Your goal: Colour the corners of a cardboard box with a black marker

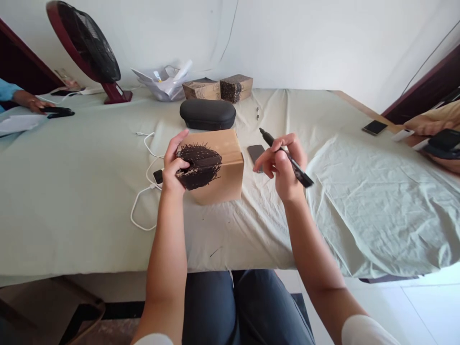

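"Cardboard brown, with a dense black patch (pixel 204 167) running over one edge: where does that box (pixel 219 187) sit?"

"Near the middle of the cloth (pixel 89 206), just on the near side of the dark case (pixel 207 115). Whether its underside rests flat cannot be told from here."

"And the hands?"

"The left hand (pixel 174 167) pinches the box's left end, thumb pressed onto the black. The right hand (pixel 287 167) grips a marker (pixel 268 138) between thumb and fingers, apart from the box on its right, tip pointing far and left."

"What could go wrong?"

"Smearing, most likely. If any of that ink is damp, the thumb could drag it or carry it onto bare board. Wetness doesn't show."

"Any risk on the right?"

"The phone (pixel 254 152) lies just beside the box, near the right hand. A careless sweep could nudge it, and the marker's tip, if uncapped, might streak it or the cloth."

"On the left?"

"A white cable (pixel 146 189) loops close to the left hand. Turning the box leftward might snag it, and a one-sided hold like this could let the box twist under pressure."
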Demonstrator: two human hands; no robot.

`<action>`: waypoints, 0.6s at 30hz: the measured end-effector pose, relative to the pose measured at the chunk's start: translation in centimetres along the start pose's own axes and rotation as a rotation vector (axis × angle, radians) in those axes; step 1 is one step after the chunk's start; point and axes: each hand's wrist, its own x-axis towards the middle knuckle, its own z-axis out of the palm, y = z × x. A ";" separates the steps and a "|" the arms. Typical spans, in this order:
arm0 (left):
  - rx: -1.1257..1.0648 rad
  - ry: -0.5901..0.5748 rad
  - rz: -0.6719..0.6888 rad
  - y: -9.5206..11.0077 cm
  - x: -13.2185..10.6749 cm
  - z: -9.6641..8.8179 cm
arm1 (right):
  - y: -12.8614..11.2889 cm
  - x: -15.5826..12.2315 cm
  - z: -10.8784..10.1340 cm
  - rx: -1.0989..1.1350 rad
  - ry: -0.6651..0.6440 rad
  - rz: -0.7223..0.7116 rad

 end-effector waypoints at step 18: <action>0.366 0.103 0.181 0.9 -0.9 1.0 | 3.8 -6.0 10.5 -0.657 -0.188 -0.656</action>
